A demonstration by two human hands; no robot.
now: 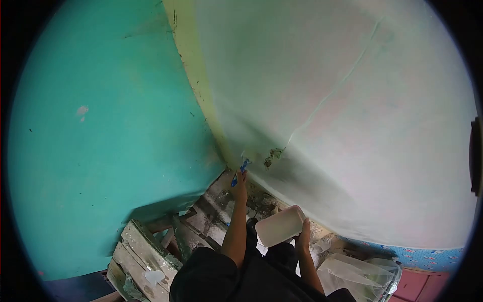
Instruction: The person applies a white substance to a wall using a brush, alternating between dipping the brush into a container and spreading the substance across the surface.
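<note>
My left hand (241, 180) is wrapped round the blue handle of a brush (244, 164), whose head is close to the whitish wall (352, 121) near the corner. Whether its head touches the wall is hard to tell. My right hand (305, 232) grips the right end of a pale rectangular container (280, 226), which is held tilted in front of my body. Its contents look pale and even. A patch of damaged, flaking wall (272, 157) lies just right of the brush, with a thin crack line running up from it.
A teal wall (115, 126) stands on the left, with a yellowish strip (193, 80) at the corner. Worn wooden boards (146, 256) lie lower left. Plastic-wrapped things (357, 277) sit lower right beside a blue patterned cloth (427, 256).
</note>
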